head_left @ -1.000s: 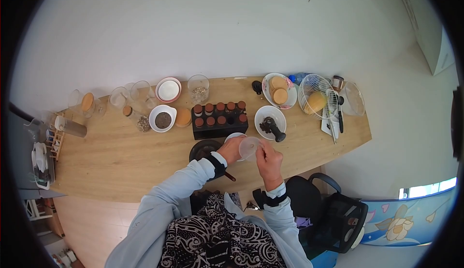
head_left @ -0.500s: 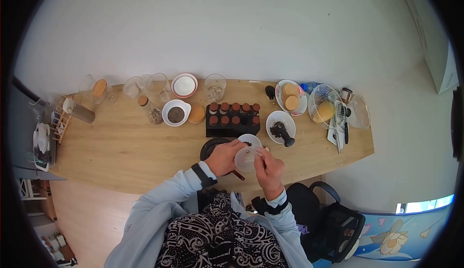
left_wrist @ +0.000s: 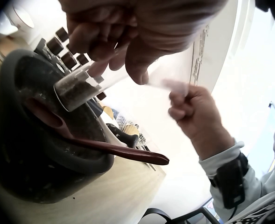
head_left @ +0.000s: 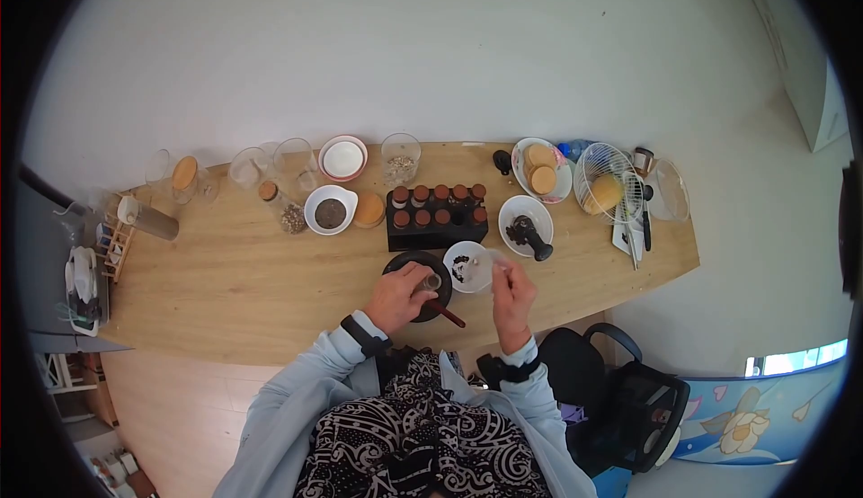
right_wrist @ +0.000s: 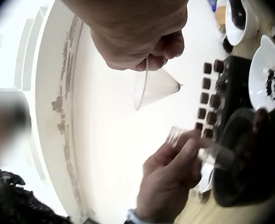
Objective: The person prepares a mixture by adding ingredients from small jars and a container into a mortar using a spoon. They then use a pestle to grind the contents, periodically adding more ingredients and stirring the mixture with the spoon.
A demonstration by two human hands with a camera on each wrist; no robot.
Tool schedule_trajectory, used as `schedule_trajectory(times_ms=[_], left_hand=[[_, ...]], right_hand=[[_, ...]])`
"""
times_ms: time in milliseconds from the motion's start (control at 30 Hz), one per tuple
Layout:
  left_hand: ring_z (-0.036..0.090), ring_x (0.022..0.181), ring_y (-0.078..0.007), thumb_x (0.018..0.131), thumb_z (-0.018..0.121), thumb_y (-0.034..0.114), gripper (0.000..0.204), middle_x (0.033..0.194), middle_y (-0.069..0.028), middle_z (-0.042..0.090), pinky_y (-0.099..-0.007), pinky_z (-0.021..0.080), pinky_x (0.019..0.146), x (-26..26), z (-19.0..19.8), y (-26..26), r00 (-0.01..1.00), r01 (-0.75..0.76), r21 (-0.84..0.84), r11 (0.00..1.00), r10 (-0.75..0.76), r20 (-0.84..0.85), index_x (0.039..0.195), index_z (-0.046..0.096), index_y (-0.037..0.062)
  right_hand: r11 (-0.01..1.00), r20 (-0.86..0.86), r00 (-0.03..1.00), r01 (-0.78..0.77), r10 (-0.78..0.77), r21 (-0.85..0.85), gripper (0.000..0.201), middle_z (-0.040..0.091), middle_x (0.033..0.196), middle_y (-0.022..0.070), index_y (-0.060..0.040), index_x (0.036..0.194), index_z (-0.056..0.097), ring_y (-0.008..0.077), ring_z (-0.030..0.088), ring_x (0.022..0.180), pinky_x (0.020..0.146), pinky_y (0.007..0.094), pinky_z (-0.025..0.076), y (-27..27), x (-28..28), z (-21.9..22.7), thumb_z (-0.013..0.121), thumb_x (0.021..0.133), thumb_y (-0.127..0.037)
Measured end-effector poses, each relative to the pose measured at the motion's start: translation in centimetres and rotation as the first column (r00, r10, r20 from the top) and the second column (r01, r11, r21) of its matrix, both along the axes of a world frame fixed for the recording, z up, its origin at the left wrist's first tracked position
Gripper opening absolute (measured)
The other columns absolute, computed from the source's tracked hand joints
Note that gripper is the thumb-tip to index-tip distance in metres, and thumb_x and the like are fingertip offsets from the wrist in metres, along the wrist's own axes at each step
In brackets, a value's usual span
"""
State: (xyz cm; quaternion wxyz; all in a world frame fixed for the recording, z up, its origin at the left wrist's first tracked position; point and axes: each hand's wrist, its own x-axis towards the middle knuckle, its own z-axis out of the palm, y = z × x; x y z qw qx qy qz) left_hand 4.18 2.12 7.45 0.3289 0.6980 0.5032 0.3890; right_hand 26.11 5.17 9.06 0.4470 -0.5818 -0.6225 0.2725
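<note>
My left hand [head_left: 395, 298] grips a small clear glass vial [left_wrist: 76, 91] with dark powder in its lower part. The vial is tilted over the black mortar [left_wrist: 39, 163], where a reddish-brown spoon [left_wrist: 109, 148] leans with its handle past the rim. A clear plastic funnel [right_wrist: 156, 88] hangs from my right hand [head_left: 512, 305], pinched at its wide rim, its narrow end pointing away from the hand. In the head view the funnel overlaps a white spouted bowl [head_left: 454, 284] holding dark bits, just right of the mortar.
Behind the mortar stands a black rack [head_left: 436, 237] of vials with brown caps. A white bowl with a black pestle [head_left: 537, 244] is right of it. Glass jars [head_left: 294, 158], a bowl of dark grounds [head_left: 315, 226] and a wire basket [head_left: 589, 164] line the table's back.
My hands have moved apart. The left hand has shifted left with the vial over the mortar, and the right has lifted the funnel away to the right.
</note>
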Motion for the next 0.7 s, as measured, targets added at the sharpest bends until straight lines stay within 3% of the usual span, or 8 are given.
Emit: schedule_trajectory(times_ms=[33, 100, 233, 300, 400, 533, 633, 700], left_hand=[[0.061, 0.080, -0.0363, 0.075, 0.071, 0.011, 0.033, 0.096, -0.0133, 0.061, -0.0419, 0.049, 0.068, -0.1, 0.1, -0.1, 1.000, 0.006, -0.002, 1.000, -0.006, 0.009, 0.104, 0.057, 0.0024], [0.060, 0.079, -0.0363, 0.076, 0.072, 0.012, 0.034, 0.096, -0.0135, 0.061, -0.0418, 0.049, 0.067, 0.0, 0.2, -0.1, 1.000, 0.016, 0.002, 1.000, -0.016, 0.018, 0.104, 0.057, 0.0020], [0.060, 0.079, -0.0365, 0.076, 0.073, 0.013, 0.035, 0.095, -0.0138, 0.061, -0.0410, 0.049, 0.067, 0.0, -0.1, -0.4, 1.000, 0.015, 0.013, 1.000, -0.015, 0.014, 0.106, 0.057, 0.0017], [0.060, 0.079, -0.0365, 0.077, 0.073, 0.013, 0.035, 0.095, -0.0139, 0.061, -0.0408, 0.049, 0.066, 0.0, -0.1, -0.4, 1.000, 0.022, 0.000, 1.000, -0.022, 0.016, 0.106, 0.057, 0.0016], [0.060, 0.079, -0.0362, 0.076, 0.074, 0.014, 0.035, 0.095, -0.0142, 0.061, -0.0404, 0.049, 0.066, 0.0, 0.1, -0.5, 0.999, 0.025, -0.015, 1.000, -0.024, 0.032, 0.105, 0.058, 0.0014], [0.061, 0.079, -0.0355, 0.075, 0.074, 0.013, 0.035, 0.092, -0.0142, 0.061, -0.0401, 0.049, 0.067, 0.1, -0.1, -0.3, 0.999, 0.008, -0.030, 1.000, -0.007, 0.042, 0.103, 0.059, 0.0009], [0.061, 0.080, -0.0348, 0.074, 0.075, 0.013, 0.035, 0.091, -0.0141, 0.062, -0.0398, 0.049, 0.068, 0.2, -0.1, -0.2, 0.999, -0.002, -0.016, 1.000, 0.002, 0.033, 0.103, 0.059, 0.0007], [0.061, 0.080, -0.0344, 0.073, 0.075, 0.012, 0.035, 0.090, -0.0139, 0.062, -0.0398, 0.049, 0.068, 0.2, 0.0, -0.2, 1.000, -0.007, -0.012, 1.000, 0.008, 0.024, 0.103, 0.059, 0.0005]], right_hand=[[1.000, 0.001, 1.000, 0.009, -0.009, 0.002, 0.011, 0.059, 0.065, 0.0138, 0.0001, 0.095, 0.065, 0.0199, 0.061, 0.056, 0.052, 0.0325, 0.044, 0.6, 1.0, -1.5, 0.061, 0.087, -0.005], [0.998, 0.217, 0.974, 0.066, -0.059, -0.021, 0.013, 0.059, 0.065, 0.0138, 0.0012, 0.090, 0.063, 0.0191, 0.061, 0.058, 0.053, 0.0356, 0.045, 2.1, 2.7, -5.5, 0.061, 0.088, -0.011], [0.996, 0.221, 0.975, 0.039, -0.019, -0.085, 0.019, 0.062, 0.066, 0.0134, 0.0016, 0.089, 0.062, 0.0192, 0.061, 0.057, 0.054, 0.0360, 0.046, 2.8, 3.7, -11.7, 0.063, 0.087, -0.017], [0.969, 0.007, 0.999, 0.037, -0.036, -0.243, 0.021, 0.059, 0.060, 0.0055, 0.0008, 0.092, 0.064, 0.0125, 0.051, 0.046, 0.042, 0.0270, 0.039, 2.8, 2.9, -12.2, 0.064, 0.087, -0.020], [0.929, -0.046, 0.998, 0.012, -0.031, -0.370, 0.024, 0.060, 0.061, 0.0062, 0.0010, 0.094, 0.065, 0.0129, 0.053, 0.045, 0.039, 0.0277, 0.040, 2.7, 2.4, -11.7, 0.065, 0.087, -0.022], [0.932, 0.033, 0.999, 0.034, -0.024, -0.360, 0.026, 0.061, 0.062, 0.0063, 0.0013, 0.096, 0.065, 0.0121, 0.054, 0.046, 0.040, 0.0274, 0.041, 2.7, 3.0, -11.2, 0.066, 0.086, -0.023], [0.978, 0.080, 0.996, 0.054, -0.039, -0.203, 0.023, 0.062, 0.062, 0.0076, -0.0001, 0.096, 0.066, 0.0143, 0.057, 0.050, 0.045, 0.0298, 0.045, 3.1, 5.0, -11.6, 0.068, 0.085, -0.020], [0.984, 0.218, 0.969, 0.144, -0.118, -0.107, 0.023, 0.064, 0.075, 0.0115, -0.0026, 0.102, 0.065, 0.0232, 0.063, 0.065, 0.058, 0.0357, 0.050, 3.2, 6.5, -11.5, 0.069, 0.082, -0.012]])
